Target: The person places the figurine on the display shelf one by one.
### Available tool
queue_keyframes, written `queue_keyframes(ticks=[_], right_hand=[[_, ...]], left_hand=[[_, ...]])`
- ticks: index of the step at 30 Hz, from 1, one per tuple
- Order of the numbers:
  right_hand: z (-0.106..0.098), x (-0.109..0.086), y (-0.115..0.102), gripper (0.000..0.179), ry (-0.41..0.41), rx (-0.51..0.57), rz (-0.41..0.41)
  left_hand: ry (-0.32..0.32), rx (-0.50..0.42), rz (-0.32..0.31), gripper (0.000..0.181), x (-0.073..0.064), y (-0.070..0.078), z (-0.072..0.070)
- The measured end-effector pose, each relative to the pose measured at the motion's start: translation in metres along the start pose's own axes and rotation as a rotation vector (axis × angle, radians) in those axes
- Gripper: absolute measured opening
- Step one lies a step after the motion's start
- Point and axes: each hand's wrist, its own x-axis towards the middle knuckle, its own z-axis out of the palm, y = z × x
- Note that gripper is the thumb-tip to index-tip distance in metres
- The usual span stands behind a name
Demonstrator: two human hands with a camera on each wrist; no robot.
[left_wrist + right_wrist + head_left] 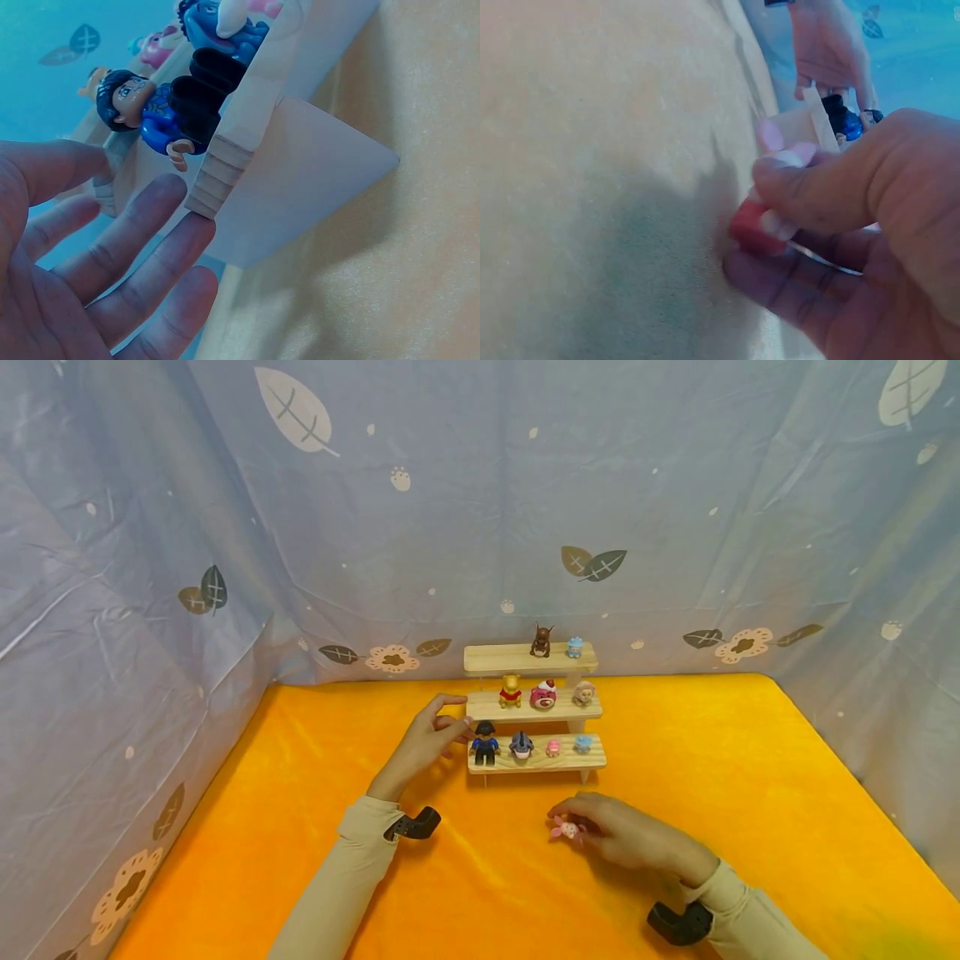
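My right hand pinches a small pink toy figurine between thumb and fingers, low over the orange cloth in front of the shelf. In the right wrist view, pink ears and a red lower part of the figurine show past the thumb. My left hand is at the left end of a three-tier wooden display shelf, fingers loosely spread. In the left wrist view, fingertips meet the end of the bottom board. Beside them stands a toy figure in blue top and black trousers.
On the bottom tier are also a grey-blue donkey figurine and small pink and blue ones. A yellow bear and a pink bear stand mid-tier; a brown figurine tops the shelf. Behind hangs a patterned curtain.
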Motion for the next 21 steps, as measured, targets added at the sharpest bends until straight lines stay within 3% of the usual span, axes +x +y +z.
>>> queue_keyframes(ticks=[9, 16, 21], right_hand=[[0.0026, 0.003, 0.0007, 0.013, 0.064, 0.27, 0.093], [0.0054, 0.0024, 0.0039, 0.035, 0.081, 0.316, 0.065], [0.0078, 0.0027, 0.0043, 0.031, 0.092, 0.317, 0.008]], left_hand=[[0.012, -0.015, 0.004, 0.045, -0.0013, 0.0002, 0.0002], [0.002, -0.02, 0.008, 0.046, -0.0004, -0.0013, -0.0001], [-0.002, -0.02, 0.008, 0.047, -0.0001, -0.0006, 0.0]])
